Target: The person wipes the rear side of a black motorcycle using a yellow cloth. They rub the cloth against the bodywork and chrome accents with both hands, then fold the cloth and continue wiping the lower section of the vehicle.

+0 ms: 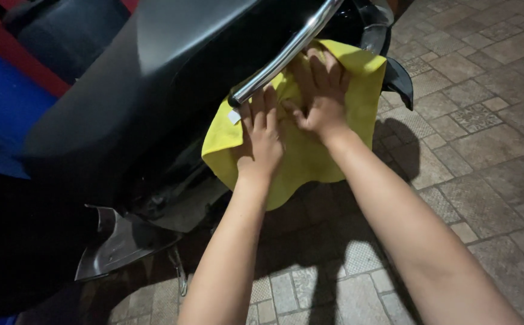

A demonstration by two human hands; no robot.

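A yellow cloth (358,102) hangs over the side of a black scooter (129,114), under its chrome grab rail (289,51). My left hand (261,141) lies flat on the cloth with fingers spread, fingertips just below the lower end of the rail. My right hand (319,90) presses on the cloth higher up, its fingers bunching the fabric against the body panel beside the rail. Both hands touch the cloth side by side. A small white tag (233,117) shows at the cloth's left edge.
The scooter's black seat (184,24) fills the upper left. A grey lower panel (114,244) and a thin metal stand (179,271) sit below. Paved stone tiles (485,150) cover the ground to the right. A blue and red object (3,96) lies at far left.
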